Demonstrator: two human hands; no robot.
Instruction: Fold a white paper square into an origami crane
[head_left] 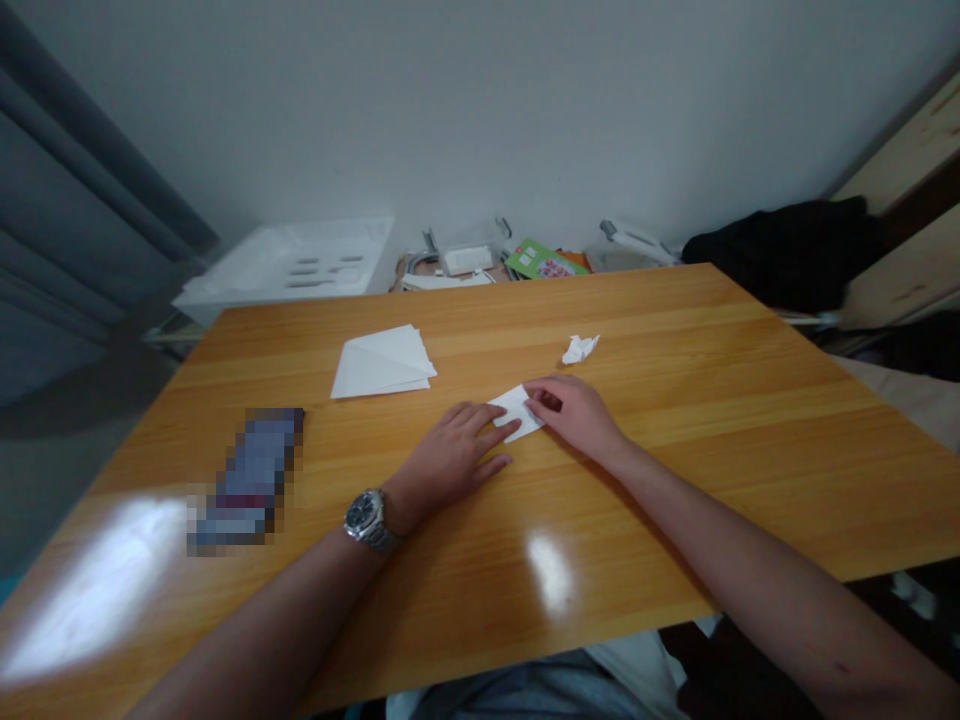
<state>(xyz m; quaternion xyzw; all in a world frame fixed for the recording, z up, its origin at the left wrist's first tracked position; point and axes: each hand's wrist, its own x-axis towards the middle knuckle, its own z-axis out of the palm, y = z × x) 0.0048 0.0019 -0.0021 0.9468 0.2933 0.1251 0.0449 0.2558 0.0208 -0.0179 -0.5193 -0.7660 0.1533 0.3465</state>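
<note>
A small folded piece of white paper (pixel 513 408) lies on the wooden table between my hands. My left hand (pixel 454 452), with a metal watch (pixel 367 515) on its wrist, rests palm down with spread fingers, and two fingertips lie on the paper's left part. At the paper's right edge, my right hand (pixel 574 412) has thumb and index finger curled together in a pinch on it. Beyond the right hand sits a crumpled scrap of white paper (pixel 580 349). Farther left lies a short stack of white paper sheets (pixel 382 362).
A pixelated, phone-like object (pixel 251 475) lies at the left of the table (pixel 645 560). Past the far edge stand a white tray-like piece with slots (pixel 315 260), a green booklet (pixel 541 260) and assorted items. Dark cloth (pixel 780 255) is heaped at the right.
</note>
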